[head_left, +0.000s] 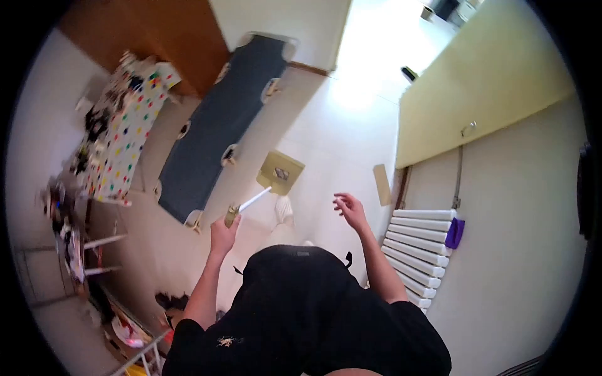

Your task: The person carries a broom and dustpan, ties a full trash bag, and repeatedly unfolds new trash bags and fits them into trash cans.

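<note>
Head view: a long-handled dustpan (273, 163) is held by the left hand (224, 237), its olive grip (232, 215) being enclosed by the curled fingers. From these fingers the white pole (254, 198) is slanted forward and to the right, and its far end is met by the khaki pan (291, 179), which is placed ahead and to the right of the left fingers. Whether the floor (313, 131) is touched by the pan cannot be told. The pan is also placed forward and to the left of the right hand (351, 212), well apart from it; the long axis is pointed back toward the left hand, by which alone the dustpan is reached.

At the right hand, the fingers are parted and loosely bent, and nothing is seen to be held or touched. Between both sets of fingers, near the pan, a foot (284, 210) is seen. Forward and left of the left fingers a folding cot (219, 119) is set; behind and right of the right fingers a radiator (417, 250) is mounted.
</note>
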Motion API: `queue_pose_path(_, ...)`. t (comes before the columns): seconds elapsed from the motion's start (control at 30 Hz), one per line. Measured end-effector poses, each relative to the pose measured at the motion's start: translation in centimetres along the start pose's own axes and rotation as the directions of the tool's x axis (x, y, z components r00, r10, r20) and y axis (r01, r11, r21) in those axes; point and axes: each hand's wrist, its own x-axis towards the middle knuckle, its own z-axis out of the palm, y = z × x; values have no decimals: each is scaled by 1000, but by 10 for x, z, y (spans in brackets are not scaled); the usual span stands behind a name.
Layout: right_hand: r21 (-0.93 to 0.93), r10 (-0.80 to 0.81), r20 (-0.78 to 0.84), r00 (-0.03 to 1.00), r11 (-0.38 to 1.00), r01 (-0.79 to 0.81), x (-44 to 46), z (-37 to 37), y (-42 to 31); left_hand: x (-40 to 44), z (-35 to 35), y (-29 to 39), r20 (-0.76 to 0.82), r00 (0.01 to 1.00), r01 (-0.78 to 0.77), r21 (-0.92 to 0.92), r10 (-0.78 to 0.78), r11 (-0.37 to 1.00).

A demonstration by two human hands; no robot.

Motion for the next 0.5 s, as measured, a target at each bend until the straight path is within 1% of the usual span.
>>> queue_pose_path(0.03, 9, 11, -38, 999, 1000, -11, 15, -16, -1, 26, 14, 10, 34, 999, 5, 16, -6, 1000)
queue_pose_path(0.07, 6, 7, -78, 997, 1000, -6, 38, -35, -8, 59, 31, 24, 60, 998, -32, -5, 32, 999)
queue_pose_path(0.13, -7, 33, -102, 994, 999, -34, 74, -70, -11, 117, 60, 51, 81, 993, -84, -51, 88, 995)
queue_pose_path(0.23, -80, 116, -113, 987, 989, -126, 120, -129, -9, 216, 116, 103, 137, 984, -86, -202, 115, 976)
queue_pose_path(0.27, -75, 155, -127, 980, 983, -165, 137, -152, 14, 251, 130, 125, 163, 974, -124, -182, 155, 975)
queue_pose_path(0.3, -106, 205, -169, 964, 969, -224, 145, -170, 0, 282, 143, 146, 190, 965, -152, -162, 182, 975)
queue_pose_path(0.33, -90, 261, -215, 941, 954, -285, 156, -190, -4, 314, 163, 162, 208, 957, -175, -141, 202, 974)
queue_pose_path(0.37, -96, 258, -240, 936, 953, -288, 168, -212, -13, 355, 180, 184, 230, 941, -226, -127, 250, 966)
queue_pose_path(0.47, 40, 271, -364, 891, 960, -276, 206, -269, -9, 448, 204, 261, 310, 898, -291, -111, 311, 950)
queue_pose_path(0.5, 128, 293, -410, 864, 956, -263, 215, -279, -4, 471, 208, 285, 335, 888, -292, -121, 316, 949)
